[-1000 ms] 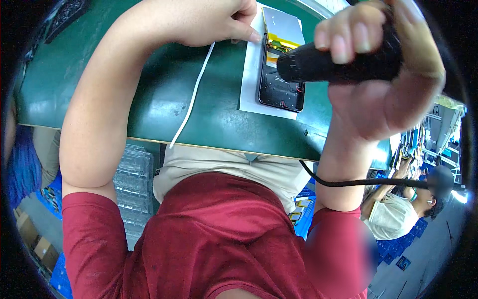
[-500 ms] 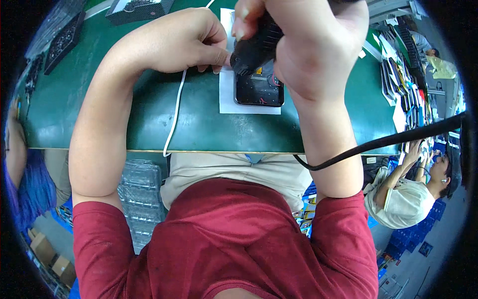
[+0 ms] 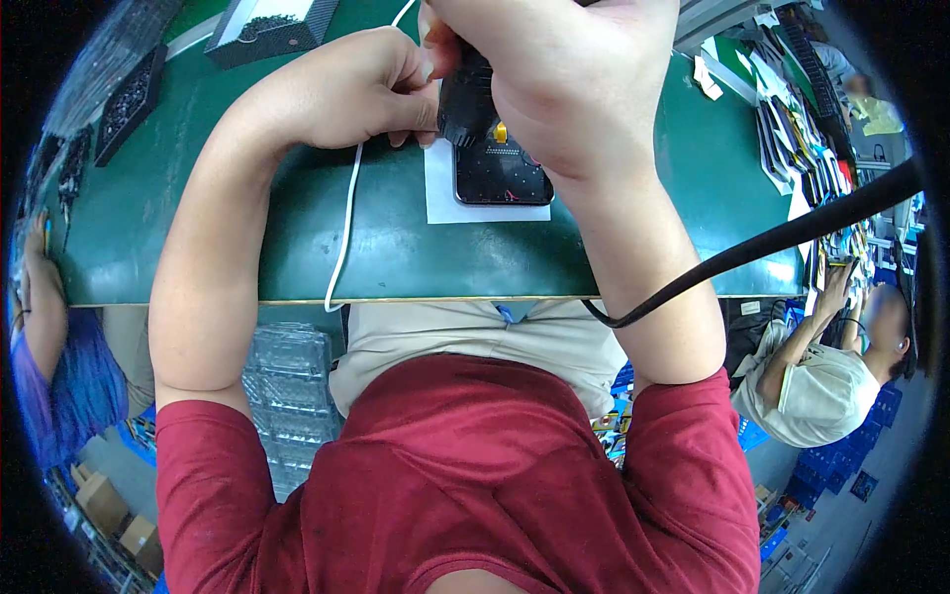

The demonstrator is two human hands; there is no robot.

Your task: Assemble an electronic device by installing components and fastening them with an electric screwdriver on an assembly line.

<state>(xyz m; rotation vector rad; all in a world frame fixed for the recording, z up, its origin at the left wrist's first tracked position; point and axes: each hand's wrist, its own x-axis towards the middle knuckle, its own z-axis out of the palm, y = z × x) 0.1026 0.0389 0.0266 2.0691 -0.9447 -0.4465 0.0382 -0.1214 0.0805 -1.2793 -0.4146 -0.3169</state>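
Observation:
My right hand is wrapped round a black electric screwdriver, held over a phone-like device. Its tip is hidden. The black device lies with its inside exposed, showing a small yellow part and thin red wires. Under it is a white sheet of paper. My left hand is closed, thumb and fingers pinched together beside the screwdriver's lower end at the paper's left side. Whatever lies between those fingertips is too hidden to name.
A white cable crosses the green table beneath my left hand. The black cord passes over my right forearm. Screw trays stand far left; stacked flat parts lie at right. Other people sit on both sides.
My right hand and the screwdriver have shifted left, closer to my left hand, and the device's yellow part shows more. My left hand stays pinched in nearly the same place.

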